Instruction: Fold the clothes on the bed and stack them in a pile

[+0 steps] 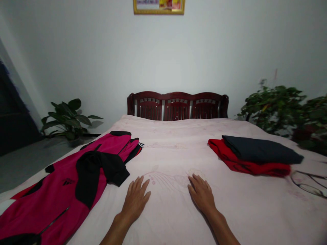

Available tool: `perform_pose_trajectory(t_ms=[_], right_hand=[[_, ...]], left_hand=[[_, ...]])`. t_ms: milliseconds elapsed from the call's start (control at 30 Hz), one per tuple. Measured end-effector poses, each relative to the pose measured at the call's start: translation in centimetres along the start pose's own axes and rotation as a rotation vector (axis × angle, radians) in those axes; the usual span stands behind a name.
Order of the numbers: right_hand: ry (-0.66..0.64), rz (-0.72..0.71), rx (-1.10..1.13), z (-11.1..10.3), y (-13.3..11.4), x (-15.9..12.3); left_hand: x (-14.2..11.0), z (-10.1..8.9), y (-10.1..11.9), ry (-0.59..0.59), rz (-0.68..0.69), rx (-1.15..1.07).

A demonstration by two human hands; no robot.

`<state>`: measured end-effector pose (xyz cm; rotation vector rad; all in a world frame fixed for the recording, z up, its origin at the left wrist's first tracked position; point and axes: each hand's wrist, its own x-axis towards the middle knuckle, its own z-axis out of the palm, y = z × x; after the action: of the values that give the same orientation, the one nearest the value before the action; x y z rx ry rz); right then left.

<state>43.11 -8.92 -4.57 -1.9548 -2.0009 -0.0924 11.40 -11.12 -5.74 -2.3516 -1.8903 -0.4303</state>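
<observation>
- In a white-walled bedroom, a double bed (168, 153) with a pale pink floral cover fills the lower frame, its carved dark-red wooden headboard (177, 105) against the far wall.
- Potted broadleaf plant (66, 119) stands on the floor beyond the bed's left side; bushier foliage (273, 109) crowds the right.
- Magenta-and-black track jacket (51, 190) lies spread flat and unfolded along the left of the bed, one black sleeve (94, 170) laid across its front.
- Folded dark garment (260, 149) sits on a folded red garment (245, 165) at right, the pair forming a neat stack well apart from the jacket.
- Left hand (135, 199) rests open, palm down, fingers spread, on the cover just beside the jacket, not touching it.
- Right hand (201, 194) lies open and palm down, fingers slightly curved, holding nothing, between the jacket and the stack.
- Eyeglasses (305, 183) lie on the cover just beyond the stack.
- Small dark logo (68, 182) on the jacket's chest resembles a three-bar mark, but no lettering is legible; the gold-framed picture (158, 6), cut off at the top, shows no readable writing.
</observation>
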Motion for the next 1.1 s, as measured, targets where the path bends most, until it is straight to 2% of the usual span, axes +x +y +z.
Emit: perform_pose_trajectory(t_ms=[233, 400, 833, 1100], right_hand=[[0.002, -0.007, 0.0, 0.35, 0.22, 0.01], [0.011, -0.007, -0.002, 0.63, 0.37, 0.04], [0.001, -0.014, -0.015, 0.47, 0.32, 0.04], [0.015, -0.019, 0.012, 0.54, 0.43, 0.01]], left_hand=[[0.06, 0.09, -0.13, -0.019, -0.003, 0.0], [-0.01, 0.4, -0.28, 0.021, 0.014, 0.005], [-0.08, 0.76, -0.46, 0.02, 0.021, 0.013], [-0.05, 0.42, -0.36, 0.003, 0.015, 0.001]])
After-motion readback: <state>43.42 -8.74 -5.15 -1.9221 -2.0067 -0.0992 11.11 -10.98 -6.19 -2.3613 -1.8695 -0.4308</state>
